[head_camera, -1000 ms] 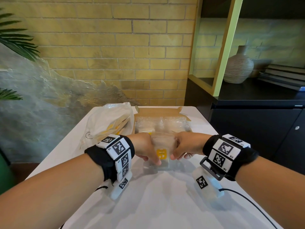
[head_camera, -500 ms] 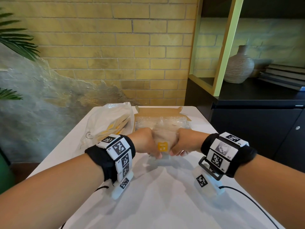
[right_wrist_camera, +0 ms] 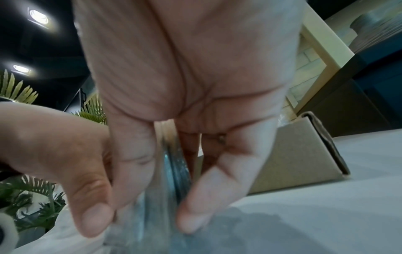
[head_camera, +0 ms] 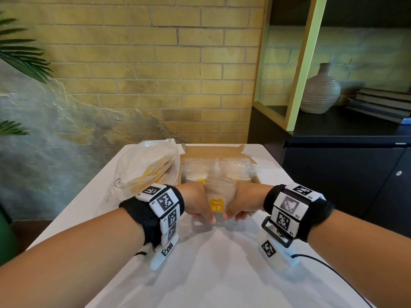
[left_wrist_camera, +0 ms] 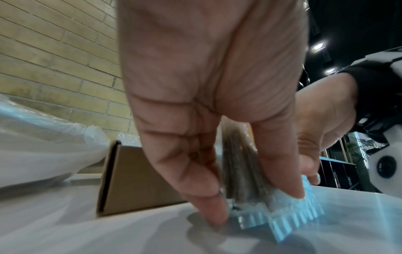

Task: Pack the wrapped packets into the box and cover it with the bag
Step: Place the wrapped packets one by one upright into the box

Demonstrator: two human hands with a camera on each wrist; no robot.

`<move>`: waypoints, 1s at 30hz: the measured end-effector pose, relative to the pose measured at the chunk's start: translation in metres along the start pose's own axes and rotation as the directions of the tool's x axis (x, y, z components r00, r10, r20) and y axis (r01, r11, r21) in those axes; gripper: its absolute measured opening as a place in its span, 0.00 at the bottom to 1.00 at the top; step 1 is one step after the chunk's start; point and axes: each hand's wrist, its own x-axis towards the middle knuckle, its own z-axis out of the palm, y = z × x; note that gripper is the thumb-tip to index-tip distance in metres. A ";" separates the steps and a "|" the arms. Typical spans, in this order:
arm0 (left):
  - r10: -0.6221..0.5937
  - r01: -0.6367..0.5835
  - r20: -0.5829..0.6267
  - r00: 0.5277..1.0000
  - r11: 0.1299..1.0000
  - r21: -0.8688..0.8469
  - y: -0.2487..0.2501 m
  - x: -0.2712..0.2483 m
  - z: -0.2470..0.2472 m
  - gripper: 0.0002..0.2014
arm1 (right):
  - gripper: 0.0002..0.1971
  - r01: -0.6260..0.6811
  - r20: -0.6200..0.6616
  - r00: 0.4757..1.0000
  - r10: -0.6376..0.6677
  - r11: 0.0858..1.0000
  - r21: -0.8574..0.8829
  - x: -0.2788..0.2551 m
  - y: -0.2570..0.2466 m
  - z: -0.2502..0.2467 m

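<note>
Both hands hold one bubble-wrapped packet [head_camera: 216,194] with a yellow label, standing upright just above the white table [head_camera: 211,263], in front of the open cardboard box [head_camera: 213,150]. My left hand [head_camera: 198,203] grips its left side and my right hand [head_camera: 241,204] grips its right side. In the left wrist view the fingers [left_wrist_camera: 200,171] pinch the packet [left_wrist_camera: 239,168], whose clear serrated edge [left_wrist_camera: 304,211] hangs near the table. In the right wrist view thumb and fingers [right_wrist_camera: 217,185] squeeze the wrapped packet [right_wrist_camera: 176,168]. Several wrapped packets [head_camera: 200,167] lie in the box.
A translucent plastic bag [head_camera: 144,167] with yellow-labelled items lies left of the box. A dark cabinet [head_camera: 344,174] stands right of the table, with a vase [head_camera: 320,94] and books on it. A brick wall is behind, and a plant [head_camera: 20,52] at the left.
Both hands have lifted the packet off the table and moved it forward toward the box, with the hands drawn closer together around it.
</note>
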 end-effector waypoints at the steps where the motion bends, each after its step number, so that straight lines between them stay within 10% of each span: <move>1: -0.003 0.003 -0.009 1.000 1.000 0.006 0.001 -0.001 -0.001 0.23 | 0.11 0.008 -0.007 1.000 -0.008 1.000 0.005 -0.001 -0.001 0.000; 8: 0.159 -0.166 -0.050 0.986 0.947 -0.275 0.007 -0.014 -0.016 0.18 | 0.05 0.110 -0.018 0.994 -0.109 0.960 0.258 -0.009 0.000 -0.021; 14: 0.252 -0.181 -0.021 0.968 0.632 -0.753 0.014 -0.018 -0.027 0.26 | 0.08 0.242 -0.102 0.970 -0.220 0.858 0.454 -0.014 -0.006 -0.037; 20: 0.240 -0.294 -0.200 0.950 0.471 -0.832 0.019 -0.015 -0.041 0.08 | 0.17 0.337 -0.323 0.930 -0.172 0.747 0.572 -0.008 -0.016 -0.045; 30: 0.176 -0.380 -0.338 0.924 0.351 -0.856 0.021 -0.003 -0.047 0.08 | 0.09 0.422 -0.429 0.881 -0.200 0.743 0.520 0.002 -0.027 -0.045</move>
